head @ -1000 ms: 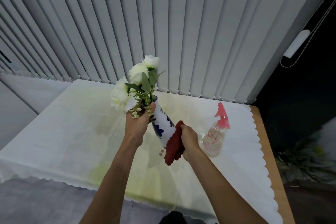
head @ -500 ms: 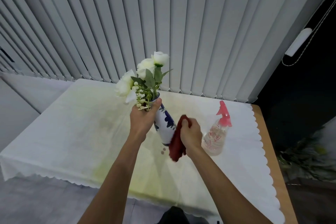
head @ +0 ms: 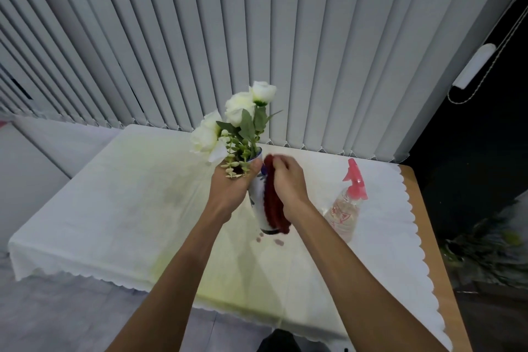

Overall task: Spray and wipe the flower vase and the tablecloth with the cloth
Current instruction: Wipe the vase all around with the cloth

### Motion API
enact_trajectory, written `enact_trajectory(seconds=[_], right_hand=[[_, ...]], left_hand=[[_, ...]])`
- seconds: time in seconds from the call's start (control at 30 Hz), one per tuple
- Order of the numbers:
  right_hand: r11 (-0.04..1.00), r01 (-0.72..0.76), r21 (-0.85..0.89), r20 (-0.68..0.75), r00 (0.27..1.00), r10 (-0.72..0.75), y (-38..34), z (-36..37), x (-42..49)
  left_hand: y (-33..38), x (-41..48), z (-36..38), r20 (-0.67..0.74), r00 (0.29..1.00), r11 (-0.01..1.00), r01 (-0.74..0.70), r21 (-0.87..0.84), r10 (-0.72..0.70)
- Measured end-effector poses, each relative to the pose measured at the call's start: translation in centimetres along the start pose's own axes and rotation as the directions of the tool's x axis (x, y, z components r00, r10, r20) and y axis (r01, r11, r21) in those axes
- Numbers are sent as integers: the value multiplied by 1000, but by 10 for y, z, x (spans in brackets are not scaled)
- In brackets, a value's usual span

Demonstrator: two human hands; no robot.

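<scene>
The vase point(head: 257, 203) is lifted off the tablecloth point(head: 114, 208), its long axis tilted toward 11 o'clock. The left hand point(head: 231, 188) grips its neck; the right hand point(head: 288, 183), at 3 o'clock, presses the cloth point(head: 273, 203) along its side.

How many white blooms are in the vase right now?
4 visible: the top bloom, the big bloom just below it, the left bloom and the lowest-left bloom, all above the vase. Leaves may hide more.
</scene>
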State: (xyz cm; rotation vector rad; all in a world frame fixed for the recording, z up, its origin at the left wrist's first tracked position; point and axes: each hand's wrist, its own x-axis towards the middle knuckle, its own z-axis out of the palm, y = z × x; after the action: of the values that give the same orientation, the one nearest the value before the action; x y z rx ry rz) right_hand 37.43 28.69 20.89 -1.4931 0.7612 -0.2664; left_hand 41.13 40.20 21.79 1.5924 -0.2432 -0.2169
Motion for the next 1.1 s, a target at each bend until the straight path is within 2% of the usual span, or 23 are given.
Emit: enact_trajectory(seconds=[0.1,0.17,0.23,0.3,0.4,0.5,0.6,0.67,0.73,0.8,0.83,0.87,0.97,1.03,1.1], right_hand=[[992,101,72,36,994,-104,-19,0,-10],[992,128,-22,21,992,-128,-3,-10,-9],[999,22,-38,-3,1000,-22,25,-21,-1],[970,-219,104,48,975,215,52,-28,6],[813,-478,334,155,878,452,67,-31,7],[706,-535,463,163,835,526,62,-31,5],[720,-491,490,112,855,506,54,-29,2],[766,-455,453,68,875,479,49,-28,-1],[863,-389,324,2,912,410,46,-28,-4],[972,-230,43,-93,968,233,37,-30,-7],[988,-114,-107,-105,989,103,30,-30,-11],[983,6,-185,-81,996,-21,20,-28,-16],[953,253,-168,-6,966,-257,-12,-16,-30],[948,287,-136,-23,956,-293,-16,-9,-32],[957,261,-128,-67,960,-271,-4,-12,-31]], left_hand=[[4,1,7,28,1000,1000,-4,5,4],[8,4,7,24,1000,1000,-9,-13,9],[10,7,5,11,1000,1000,-23,-15,23],[15,9,6,0,1000,1000,-29,-2,29],[17,11,16,-10,999,999,-38,16,38],[11,7,26,-51,998,999,-44,-8,44],[6,6,31,-104,992,991,-61,118,74],[10,7,29,-176,978,966,-62,253,109],[13,10,23,-218,971,969,-45,244,100],[16,12,19,-226,973,984,0,181,41],[14,12,18,-218,975,986,5,166,32],[12,11,17,-204,978,986,-1,165,36],[11,4,22,-137,990,990,-20,139,39],[14,2,25,-119,992,995,-23,102,36],[19,2,24,-113,993,999,-34,31,38]])
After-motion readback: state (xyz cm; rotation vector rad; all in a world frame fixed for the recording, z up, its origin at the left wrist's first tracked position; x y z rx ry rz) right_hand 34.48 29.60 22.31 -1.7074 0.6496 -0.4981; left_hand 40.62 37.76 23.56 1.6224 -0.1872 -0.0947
